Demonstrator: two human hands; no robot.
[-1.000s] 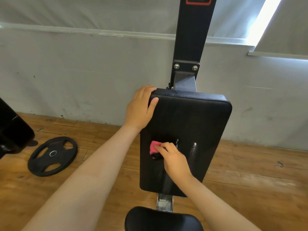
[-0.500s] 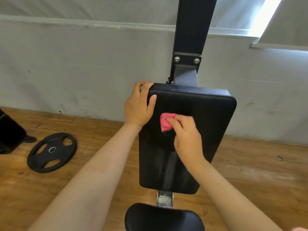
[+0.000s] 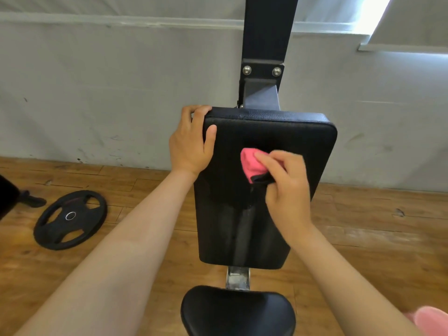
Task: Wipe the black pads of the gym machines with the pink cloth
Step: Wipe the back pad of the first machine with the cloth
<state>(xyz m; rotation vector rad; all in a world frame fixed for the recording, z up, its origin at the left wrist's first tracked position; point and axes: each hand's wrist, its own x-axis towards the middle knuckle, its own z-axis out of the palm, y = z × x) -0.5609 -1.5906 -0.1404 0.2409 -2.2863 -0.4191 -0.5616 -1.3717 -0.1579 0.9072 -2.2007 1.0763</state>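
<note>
A tall black back pad (image 3: 300, 146) stands upright on a black machine post (image 3: 266, 27). My left hand (image 3: 191, 141) grips the pad's top left corner, fingers over the top edge and thumb on the face. My right hand (image 3: 283, 180) pinches the pink cloth (image 3: 251, 164) and presses it against the upper middle of the pad. A wet streak runs down the pad's centre below the cloth. The black seat pad (image 3: 237, 311) sits below, at the bottom edge of the view.
A black weight plate (image 3: 70, 219) lies flat on the wooden floor at the left. Part of another black machine (image 3: 7, 197) shows at the left edge. A grey wall (image 3: 97, 93) stands close behind the post.
My right hand has carried the pink cloth from the pad's lower middle up to its upper middle, then slightly right. My left hand has kept its grip on the top corner.
</note>
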